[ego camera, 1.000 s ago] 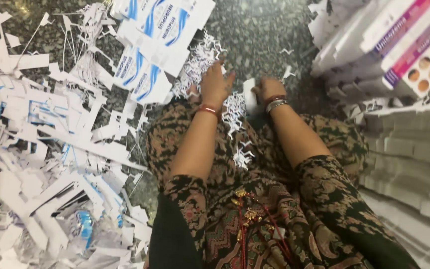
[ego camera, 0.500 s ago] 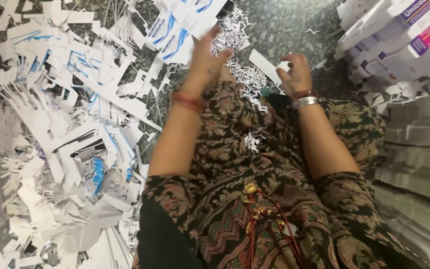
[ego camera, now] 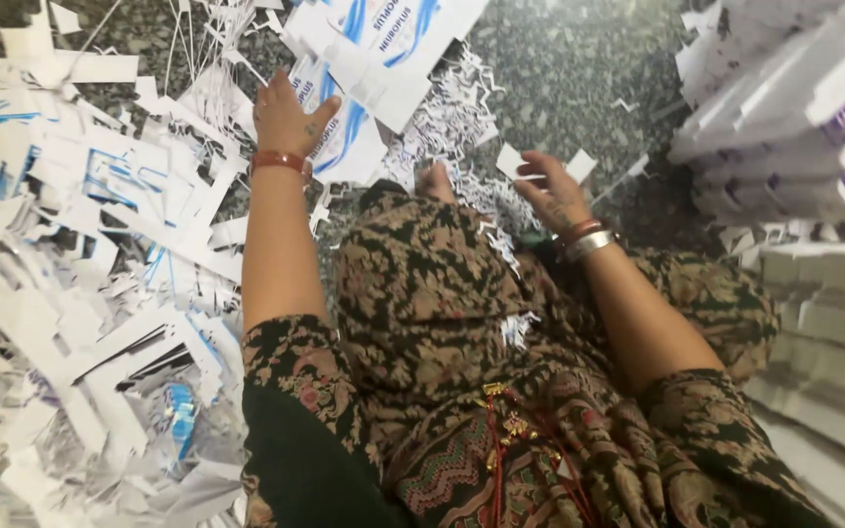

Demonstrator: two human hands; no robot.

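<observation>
I sit on a dark speckled stone floor (ego camera: 579,78) in a brown patterned dress. My left hand (ego camera: 290,117) reaches forward and rests flat on a white and blue printed card sheet (ego camera: 344,147), fingers spread. My right hand (ego camera: 555,191) hovers palm down over small white paper offcuts (ego camera: 511,161) beside my knee, fingers apart, holding nothing that I can see. A heap of jagged white paper trimmings (ego camera: 452,117) lies between the two hands. More white and blue printed sheets (ego camera: 383,39) lie just beyond my left hand.
A big pile of white and blue card strips and scraps (ego camera: 80,293) covers the floor on my left. Stacks of flat white cartons (ego camera: 784,108), some with pink and purple print, stand at the right, with more white stacks (ego camera: 823,323) below them.
My left hand has swung left and forward onto the printed sheet. My right hand has drifted a little right, over the small offcuts. The view has shifted.
</observation>
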